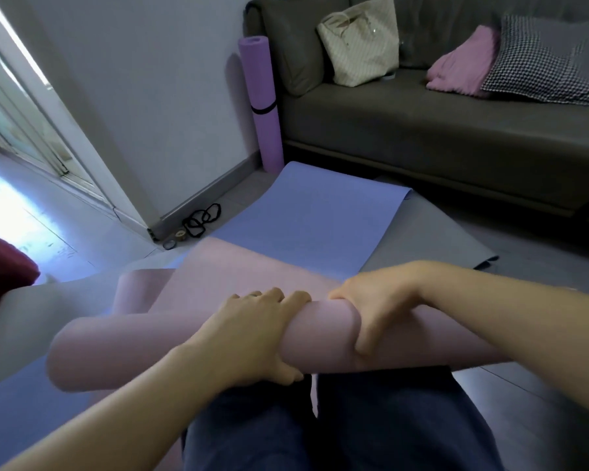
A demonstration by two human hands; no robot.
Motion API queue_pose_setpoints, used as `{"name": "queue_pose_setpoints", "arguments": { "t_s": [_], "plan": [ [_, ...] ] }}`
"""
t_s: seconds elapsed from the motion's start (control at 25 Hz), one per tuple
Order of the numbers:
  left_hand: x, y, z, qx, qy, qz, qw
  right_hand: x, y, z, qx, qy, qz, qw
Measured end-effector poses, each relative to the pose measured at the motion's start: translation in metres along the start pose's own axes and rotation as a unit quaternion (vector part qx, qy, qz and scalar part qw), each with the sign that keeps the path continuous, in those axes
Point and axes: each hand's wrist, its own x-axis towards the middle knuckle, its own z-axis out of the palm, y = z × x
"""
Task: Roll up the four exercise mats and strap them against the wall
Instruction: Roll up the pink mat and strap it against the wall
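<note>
Both left hand [252, 329] and right hand [371, 309] grip the rolled pink mat [116, 351].

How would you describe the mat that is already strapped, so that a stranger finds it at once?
Look at the dark sofa at the far side. At its left end, against the pale wall, a purple rolled mat stands upright. It alone has a black strap round it; the blue mat and grey mat nearby lie flat.

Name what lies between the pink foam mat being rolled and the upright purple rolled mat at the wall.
Head view: a periwinkle-blue exercise mat lying unrolled, overlapping a flat grey mat.
</note>
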Motion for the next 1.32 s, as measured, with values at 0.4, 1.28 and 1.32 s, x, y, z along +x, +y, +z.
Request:
{"name": "queue_pose_setpoints", "arguments": {
  "t_s": [0.4,1.28,1.32],
  "plan": [
    [0.049,-0.02,-0.011,-0.231,-0.349,-0.016,0.908,-0.042,0.001,0.076,-0.205,0.224,0.003,0.953],
    [0.044,-0.028,-0.009,-0.233,-0.404,0.012,0.884,-0.061,-0.002,0.056,-0.078,0.14,0.028,0.987],
    [0.051,-0.029,-0.006,-0.251,-0.422,0.01,0.871,-0.064,-0.008,0.07,-0.137,0.175,0.031,0.974]
  ]
}}
